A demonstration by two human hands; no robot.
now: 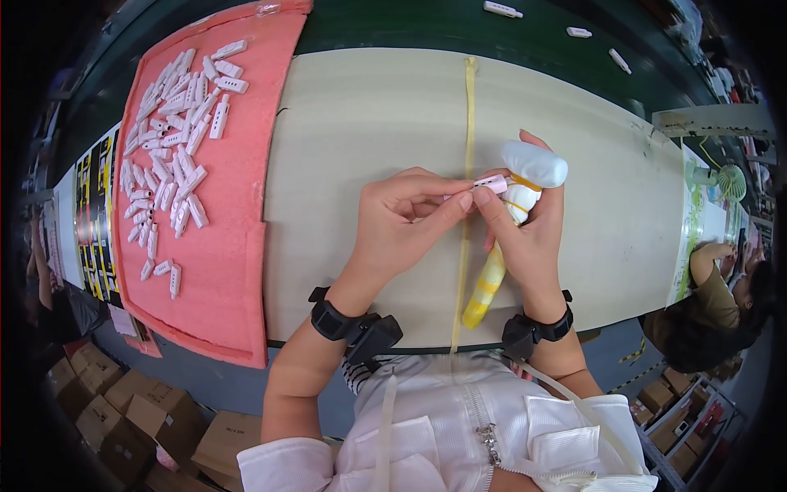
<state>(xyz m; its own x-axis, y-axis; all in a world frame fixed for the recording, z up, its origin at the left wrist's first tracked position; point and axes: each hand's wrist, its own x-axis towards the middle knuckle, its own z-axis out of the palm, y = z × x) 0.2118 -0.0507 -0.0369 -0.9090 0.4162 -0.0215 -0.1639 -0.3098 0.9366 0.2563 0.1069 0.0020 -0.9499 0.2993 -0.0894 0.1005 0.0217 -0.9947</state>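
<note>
Between the fingertips of both hands is a small pale pink plastic casing (493,184) with a row of dark slots. My left hand (402,215) pinches its left end between thumb and fingers. The right thumb presses against the casing near its middle. My right hand (531,254) is also closed around a mallet, its head (534,164) padded in white wrapping. Yellow tape covers the mallet's handle (485,289), which slants down toward my body. The palm hides part of the handle.
On the left, a pink foam mat (238,246) carries a heap of similar casings (184,102). Several more lie on the green belt (393,29) at the back. A yellow tape strip (470,107) crosses the beige table mat (352,107). Another person (713,303) sits at the right.
</note>
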